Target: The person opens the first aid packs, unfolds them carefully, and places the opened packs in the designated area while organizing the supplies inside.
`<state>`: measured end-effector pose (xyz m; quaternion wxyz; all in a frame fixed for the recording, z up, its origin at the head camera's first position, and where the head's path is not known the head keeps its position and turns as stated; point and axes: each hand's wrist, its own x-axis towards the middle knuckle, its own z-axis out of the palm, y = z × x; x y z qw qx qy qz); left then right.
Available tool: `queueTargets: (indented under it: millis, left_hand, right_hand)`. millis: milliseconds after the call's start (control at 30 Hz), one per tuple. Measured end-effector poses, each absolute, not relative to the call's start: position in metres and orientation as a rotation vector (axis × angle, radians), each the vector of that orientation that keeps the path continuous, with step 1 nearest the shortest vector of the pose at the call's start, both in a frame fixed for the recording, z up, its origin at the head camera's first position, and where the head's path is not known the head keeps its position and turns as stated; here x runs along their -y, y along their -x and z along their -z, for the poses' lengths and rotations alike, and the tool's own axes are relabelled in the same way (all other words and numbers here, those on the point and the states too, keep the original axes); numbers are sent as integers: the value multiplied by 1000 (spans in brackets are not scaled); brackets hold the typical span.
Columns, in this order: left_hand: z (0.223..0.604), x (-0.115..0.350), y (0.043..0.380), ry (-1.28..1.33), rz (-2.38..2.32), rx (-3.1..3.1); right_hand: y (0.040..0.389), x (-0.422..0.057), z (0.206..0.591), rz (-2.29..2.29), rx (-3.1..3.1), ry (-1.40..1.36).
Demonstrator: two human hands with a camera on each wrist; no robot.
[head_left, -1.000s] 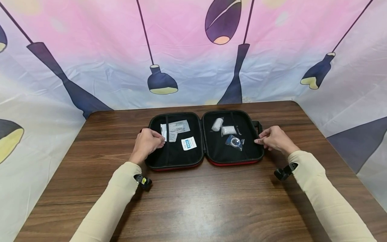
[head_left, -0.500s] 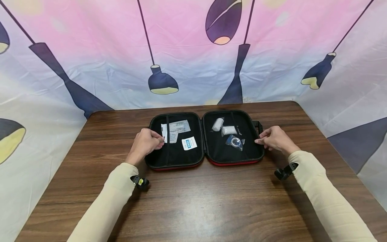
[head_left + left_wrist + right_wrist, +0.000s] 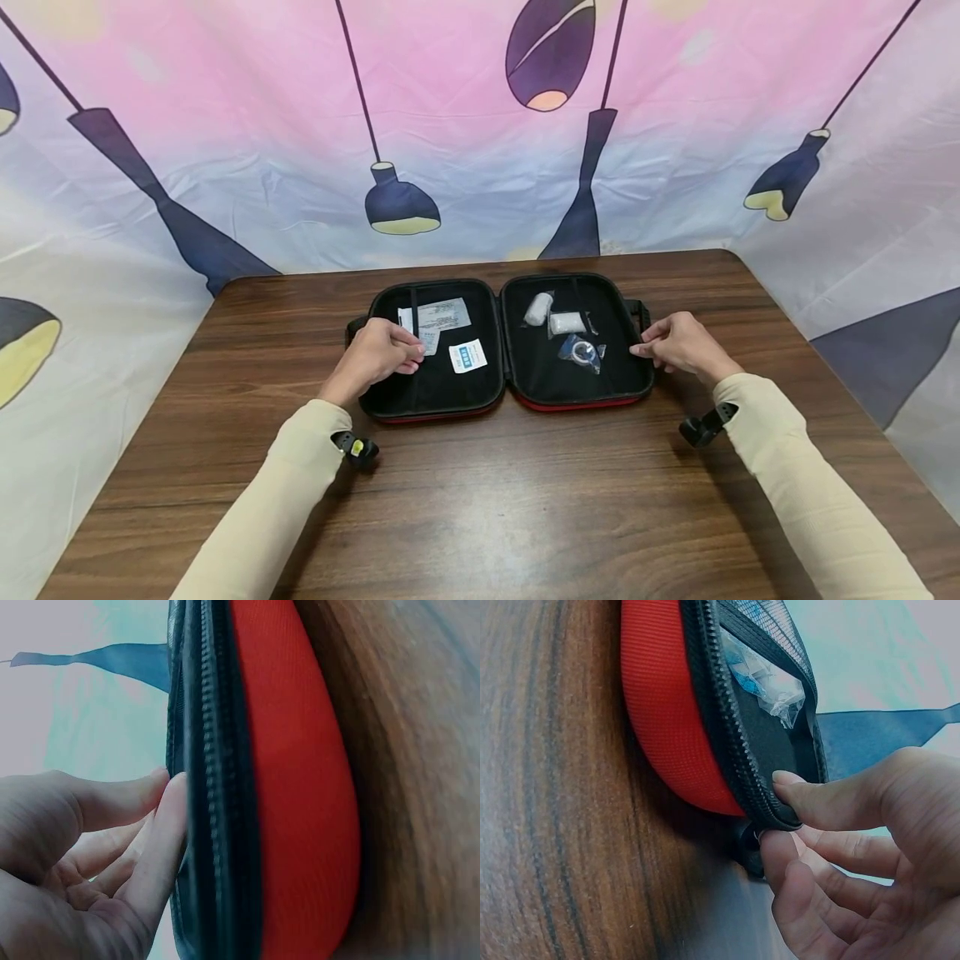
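A zippered case (image 3: 547, 382), black inside and red outside, lies unfolded. My right hand (image 3: 678, 343) pinches its right rim; in the right wrist view the thumb lies inside the zipper edge (image 3: 731, 724) and fingers outside. Above the left half is my left hand (image 3: 381, 357), thumb and index tips together beside a small printed packet (image 3: 429, 342) and over the elastic strap (image 3: 415, 392). In the left wrist view those tips meet behind the left half's rim (image 3: 214, 787); I cannot tell whether they pinch anything.
The left half holds a larger printed packet (image 3: 446, 313) and a white-and-blue sachet (image 3: 468, 356). In the right half are two wrapped white rolls, one (image 3: 538, 308) tilted, and a ring-shaped roll (image 3: 583, 353) in clear wrap. Wooden table (image 3: 487, 500) underneath, hanging cloth (image 3: 480, 167) behind.
My left hand has moved right, from the case's left rim to over the strap and small packet, uncovering the left handle. My right hand has stayed at the rim.
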<state>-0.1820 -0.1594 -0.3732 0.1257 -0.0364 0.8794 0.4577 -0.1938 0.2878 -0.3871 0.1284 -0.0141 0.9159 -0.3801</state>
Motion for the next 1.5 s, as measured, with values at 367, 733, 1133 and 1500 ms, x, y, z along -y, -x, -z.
queueTargets:
  millis: [367,733,1133,1500]
  left_hand:
    - [378,143,193,29,-1248,-2550]
    - [380,130,199,-23,-1178,-2570]
    - [384,118,205,-29,-1207,-2568]
    - [386,117,205,7,-1294,-2514]
  right_hand:
    - [194,-287,386,1107,-2667,45]
    - [194,-288,386,1106,-2662,45]
    - [194,-288,387,1108,-2656,38]
    - [194,-289,388,1118,-2653,43]
